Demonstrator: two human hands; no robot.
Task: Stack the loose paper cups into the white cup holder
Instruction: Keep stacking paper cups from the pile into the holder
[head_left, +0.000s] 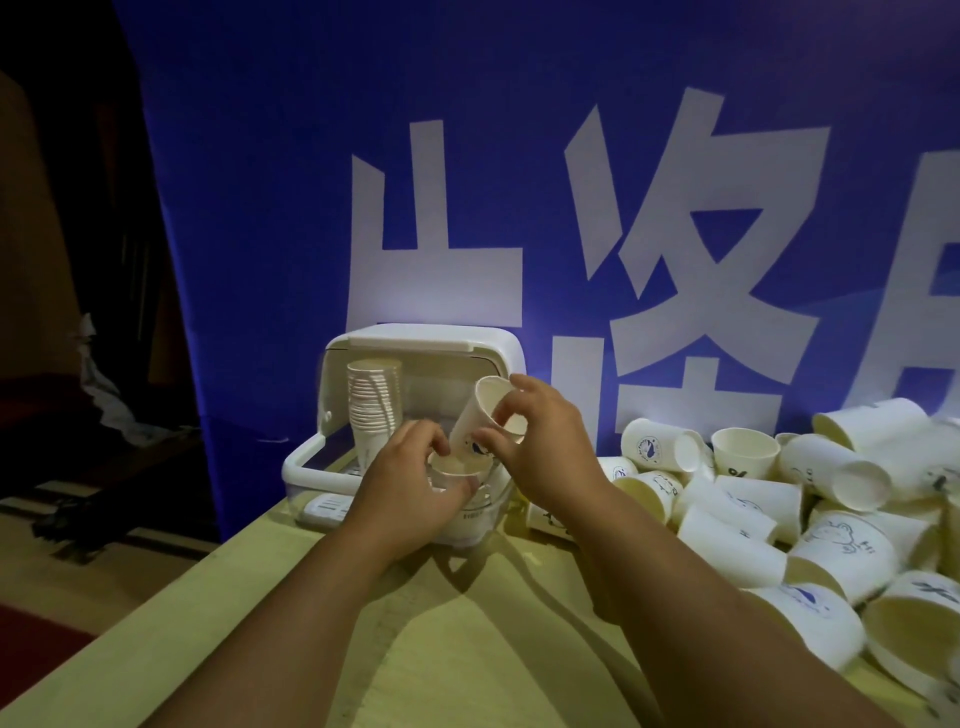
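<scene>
Now the right hand (540, 447) grips a tilted cup (480, 415), base pointing down-left at the cup (457, 470) clasped in the left hand (410, 483), before the holder (332, 470).

One white cup holder (415, 343) stands at the centre of the frame, and one stack of nested cups (374, 410) stands inside it; the number in the stack cannot be counted. Two hands are in view, the left hand (410, 493) and the right hand (540, 447), with one paper cup in each: two held cups. At the right edge lies one heap of loose cups (810, 525), roughly twenty. One blue banner (519, 182) fills the background.
</scene>
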